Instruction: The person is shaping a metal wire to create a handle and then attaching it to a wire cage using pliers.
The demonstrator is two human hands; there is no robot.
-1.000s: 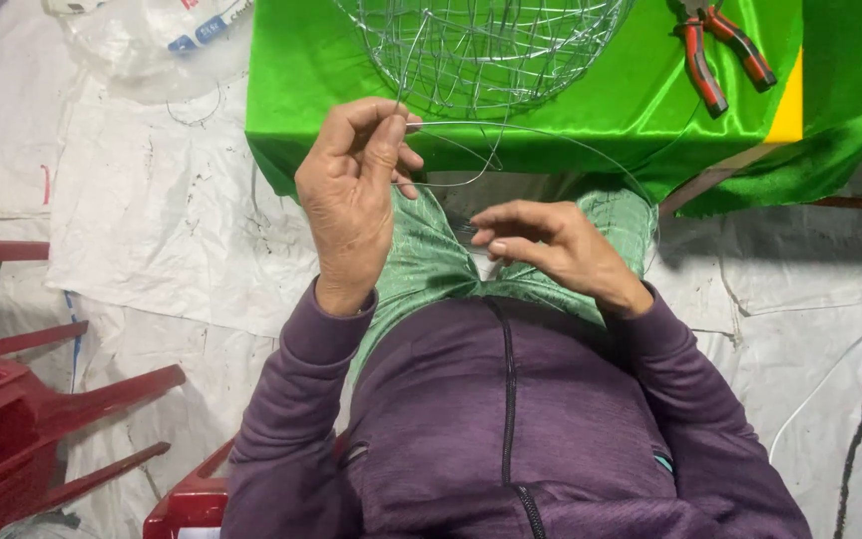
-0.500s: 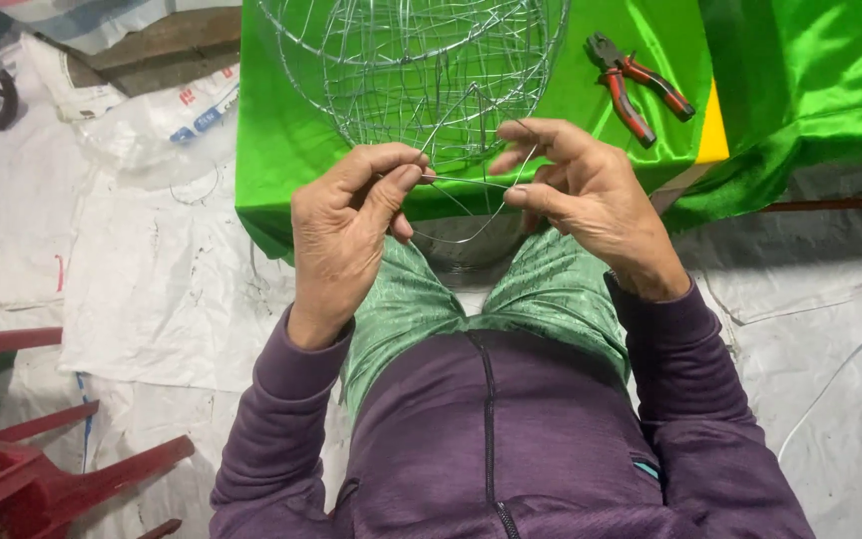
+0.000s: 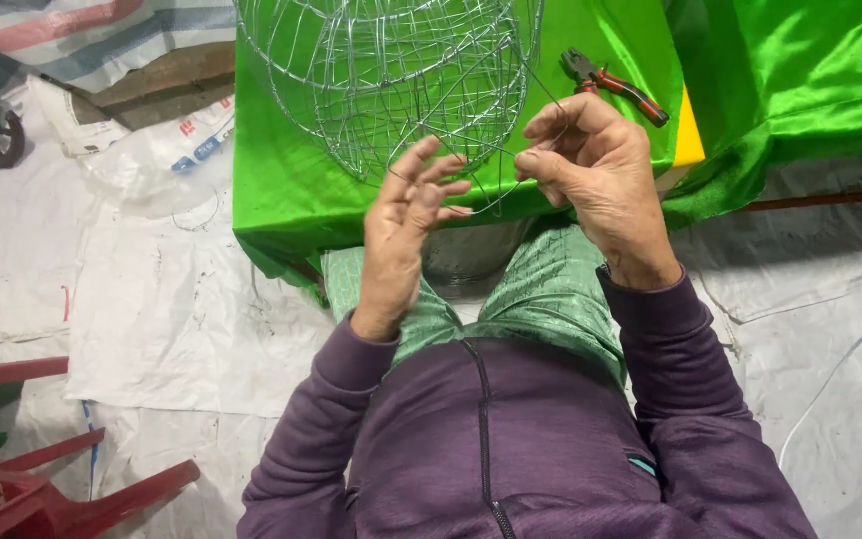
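A rounded wire cage (image 3: 391,80) stands on the green-draped worktop (image 3: 281,190), its lower curve hanging close to the worktop's near edge. All places below are taken from this cage.

Just below the cage's bottom rim, the left hand (image 3: 401,240) is raised with its fingers loosely spread and slightly curled, the fingertips beside a loose thin wire (image 3: 496,150) that runs from the cage's lower right out toward the person. Whether those fingers actually grip the wire cannot be told. To the lower right of the cage, the right hand (image 3: 596,165) pinches that same wire between thumb and forefinger, the other fingers folded behind.

Both hands hover over the worktop's front edge, where the green cloth drops away to the person's lap; a narrow gap of air lies between the two hands, crossed by the wire.

To the right of the cage, well clear of it, red-handled pliers (image 3: 616,85) lie on the cloth beside a yellow patch (image 3: 688,140). Left of the cage the cloth ends and white sheeting (image 3: 152,299) covers the floor, with a crumpled clear plastic bag (image 3: 152,160) on it. Far to the lower left stand red plastic chairs (image 3: 42,489). A white cord (image 3: 830,379) trails across the floor at lower right.
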